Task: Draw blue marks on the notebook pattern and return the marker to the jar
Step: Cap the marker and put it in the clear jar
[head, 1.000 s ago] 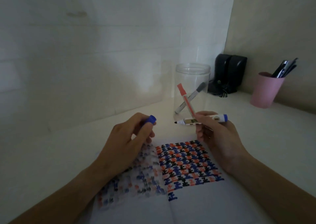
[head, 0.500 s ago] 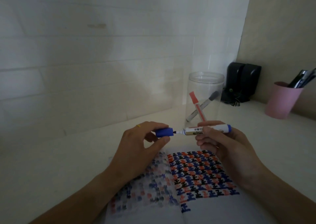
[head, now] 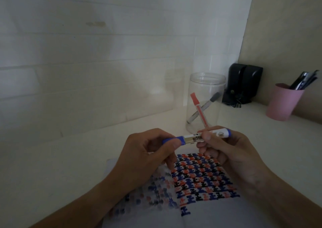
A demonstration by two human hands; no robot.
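Note:
The blue marker (head: 193,137) lies level between both hands above the open notebook (head: 200,180), whose right page shows rows of blue, red and black marks. My left hand (head: 148,156) pinches the blue cap (head: 174,140), which sits on the marker's tip end. My right hand (head: 228,151) grips the white barrel near its blue tail. Just behind the hands stands the clear jar (head: 205,88), open at the top, holding a red marker (head: 198,108) and a grey-capped marker (head: 204,106).
A pink cup (head: 284,104) with pens stands at the right by the side wall. Two black speakers (head: 244,83) sit in the corner behind the jar. White brick wall runs along the back of the pale desk (head: 69,158).
My left hand brought the blue cap from apart onto the marker's tip; the cap now sits on the marker. The view shifted slightly left.

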